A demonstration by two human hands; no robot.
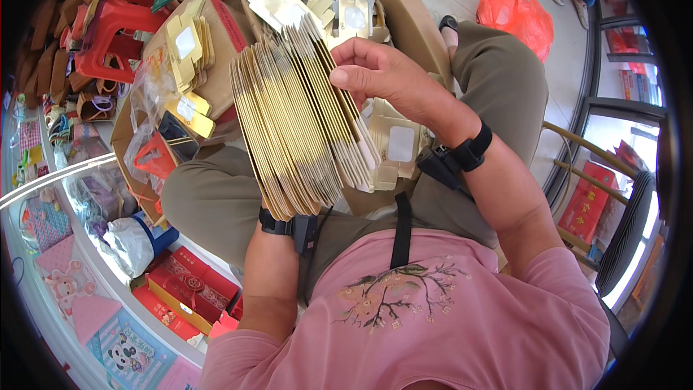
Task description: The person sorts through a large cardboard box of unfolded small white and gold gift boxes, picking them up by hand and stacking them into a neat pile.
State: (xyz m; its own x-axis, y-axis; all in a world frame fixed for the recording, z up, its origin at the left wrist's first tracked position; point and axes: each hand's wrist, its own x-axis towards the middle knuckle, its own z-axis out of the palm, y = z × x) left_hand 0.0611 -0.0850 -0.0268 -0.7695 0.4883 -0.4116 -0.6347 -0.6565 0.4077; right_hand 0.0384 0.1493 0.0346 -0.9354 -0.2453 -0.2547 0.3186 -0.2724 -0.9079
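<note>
A thick, fanned stack of gold, flattened cardboard boxes (pixel 289 119) stands on edge above my lap, taking up the middle of the view. My left forearm reaches up to its lower end, and the stack hides my left hand, which holds it from below. At the stack's upper right edge is my right hand (pixel 382 76). Its thumb and fingers are bent and apart, with nothing visible between them, and its fingertips are close to the last boxes. Below that hand, a loose flattened box with a pale window (pixel 399 143) lies near my right thigh.
A large open carton (pixel 415 11) in front of me contains more flattened boxes. Another gold pile (pixel 186 43) rests on a cardboard box at left, near a red stool (pixel 115 29). A red plastic bag (pixel 516 25) sits on the floor; a glass display case (pixel 94 195) stands left.
</note>
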